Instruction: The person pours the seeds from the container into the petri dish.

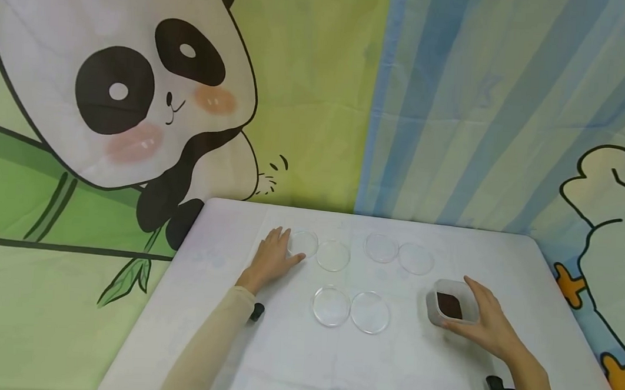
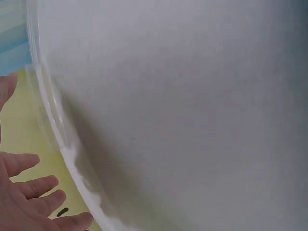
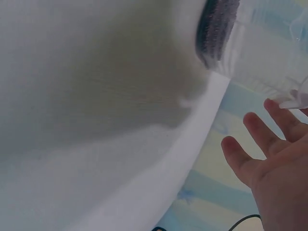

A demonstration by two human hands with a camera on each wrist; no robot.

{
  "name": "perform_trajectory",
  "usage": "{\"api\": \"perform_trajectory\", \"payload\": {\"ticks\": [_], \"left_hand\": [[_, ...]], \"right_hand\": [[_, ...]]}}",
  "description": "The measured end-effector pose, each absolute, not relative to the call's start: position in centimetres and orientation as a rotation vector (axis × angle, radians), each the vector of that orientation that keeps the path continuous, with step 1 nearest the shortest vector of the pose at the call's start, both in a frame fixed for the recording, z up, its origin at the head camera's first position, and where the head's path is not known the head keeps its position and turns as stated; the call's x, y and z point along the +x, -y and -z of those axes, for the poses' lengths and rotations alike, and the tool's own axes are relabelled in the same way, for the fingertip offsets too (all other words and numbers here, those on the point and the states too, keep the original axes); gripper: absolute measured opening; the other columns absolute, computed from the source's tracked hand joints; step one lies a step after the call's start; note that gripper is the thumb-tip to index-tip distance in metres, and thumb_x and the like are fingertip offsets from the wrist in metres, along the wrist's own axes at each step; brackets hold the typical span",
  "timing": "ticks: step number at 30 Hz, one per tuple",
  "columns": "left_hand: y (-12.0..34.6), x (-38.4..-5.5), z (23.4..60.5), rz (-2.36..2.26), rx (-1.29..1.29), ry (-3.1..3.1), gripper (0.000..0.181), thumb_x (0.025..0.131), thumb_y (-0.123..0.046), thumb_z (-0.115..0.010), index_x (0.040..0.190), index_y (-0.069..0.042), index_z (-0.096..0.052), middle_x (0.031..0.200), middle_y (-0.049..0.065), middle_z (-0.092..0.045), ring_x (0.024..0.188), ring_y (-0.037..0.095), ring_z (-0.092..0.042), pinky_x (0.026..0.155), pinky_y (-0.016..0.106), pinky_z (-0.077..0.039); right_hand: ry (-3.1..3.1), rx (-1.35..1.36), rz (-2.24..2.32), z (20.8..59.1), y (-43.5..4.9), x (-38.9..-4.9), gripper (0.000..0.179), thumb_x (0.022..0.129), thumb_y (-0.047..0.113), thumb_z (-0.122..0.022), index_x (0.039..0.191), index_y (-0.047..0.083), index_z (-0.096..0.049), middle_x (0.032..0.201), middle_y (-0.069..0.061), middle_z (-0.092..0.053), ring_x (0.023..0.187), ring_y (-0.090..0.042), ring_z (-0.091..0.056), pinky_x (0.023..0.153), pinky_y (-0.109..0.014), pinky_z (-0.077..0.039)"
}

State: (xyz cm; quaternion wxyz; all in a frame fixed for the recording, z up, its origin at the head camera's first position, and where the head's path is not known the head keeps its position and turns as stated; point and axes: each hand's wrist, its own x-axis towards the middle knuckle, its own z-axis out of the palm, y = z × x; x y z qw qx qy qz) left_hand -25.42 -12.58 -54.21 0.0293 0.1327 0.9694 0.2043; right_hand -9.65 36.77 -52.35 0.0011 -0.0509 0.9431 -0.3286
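Observation:
My left hand (image 1: 269,262) reaches to the back left of the table, its thumb and fingers spread beside a clear round petri dish (image 1: 304,244). In the left wrist view the fingers (image 2: 41,187) are apart, with a clear dish edge (image 2: 50,110) close by. My right hand (image 1: 491,322) grips a clear plastic tub (image 1: 432,307) between thumb and fingers at the right of the table. Dark brown granular material (image 1: 450,306) lies inside the tub. The right wrist view shows that tub (image 3: 269,53) at the top right, with several fingers outstretched below it.
Another dish (image 1: 333,255) lies next to the left one. Two more dishes, a left one (image 1: 381,248) and a right one (image 1: 416,259), lie at the back middle. A front pair, dish (image 1: 331,306) and dish (image 1: 370,313), sits nearer on the white table (image 1: 293,359). A printed curtain (image 1: 317,101) hangs behind.

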Motion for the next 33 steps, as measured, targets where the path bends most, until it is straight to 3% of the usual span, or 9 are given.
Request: {"api": "perform_trajectory", "payload": {"ticks": [12, 21, 27, 31, 33], "left_hand": [[13.0, -26.7, 55.4, -0.623, 0.317, -2.883, 0.094, 0.09, -0.068, -0.058, 0.159, -0.012, -0.027, 0.161, 0.028, -0.014, 0.149, 0.044, -0.008, 0.112, 0.069, -0.011], [13.2, -26.7, 55.0, -0.596, 0.234, -2.855, 0.091, 0.09, -0.07, -0.055, 0.16, -0.02, -0.025, 0.162, 0.028, -0.013, 0.148, 0.047, -0.005, 0.107, 0.076, -0.002], [13.3, -26.7, 55.0, -0.612, 0.214, -2.829, 0.091, 0.09, -0.071, -0.055, 0.16, -0.022, -0.024, 0.162, 0.028, -0.012, 0.148, 0.048, -0.003, 0.107, 0.076, 0.0], [13.3, -26.6, 55.0, -0.617, 0.215, -2.825, 0.091, 0.09, -0.07, -0.055, 0.16, -0.022, -0.024, 0.162, 0.028, -0.012, 0.148, 0.049, -0.003, 0.106, 0.076, 0.0], [13.3, -26.7, 55.0, -0.609, 0.216, -2.826, 0.091, 0.09, -0.07, -0.055, 0.16, -0.022, -0.023, 0.162, 0.028, -0.012, 0.148, 0.049, -0.002, 0.106, 0.077, 0.0]], "right_hand": [[-2.885, -0.154, 1.01, 53.5, -37.8, -10.3, 0.128, 0.074, 0.046, -0.088, 0.161, 0.008, -0.003, 0.152, -0.035, -0.029, 0.132, -0.061, -0.03, 0.09, -0.079, -0.03], [-2.803, -0.162, 1.116, 53.4, -38.0, -10.7, 0.117, 0.08, 0.041, -0.085, 0.161, 0.014, -0.005, 0.155, -0.03, -0.026, 0.131, -0.06, -0.03, 0.085, -0.079, -0.033], [-2.776, -0.179, 1.239, 53.4, -37.4, -10.6, 0.11, 0.084, 0.031, -0.083, 0.161, 0.016, -0.007, 0.152, -0.029, -0.03, 0.13, -0.058, -0.034, 0.089, -0.076, -0.032], [-2.834, -0.25, 1.31, 53.0, -36.2, -10.9, 0.107, 0.083, 0.024, -0.085, 0.161, 0.019, -0.012, 0.146, -0.027, -0.039, 0.127, -0.052, -0.04, 0.093, -0.068, -0.034], [-2.879, -0.282, 1.31, 52.7, -35.4, -11.3, 0.107, 0.081, 0.023, -0.086, 0.161, 0.02, -0.015, 0.144, -0.023, -0.043, 0.127, -0.047, -0.042, 0.099, -0.053, -0.037]]}}
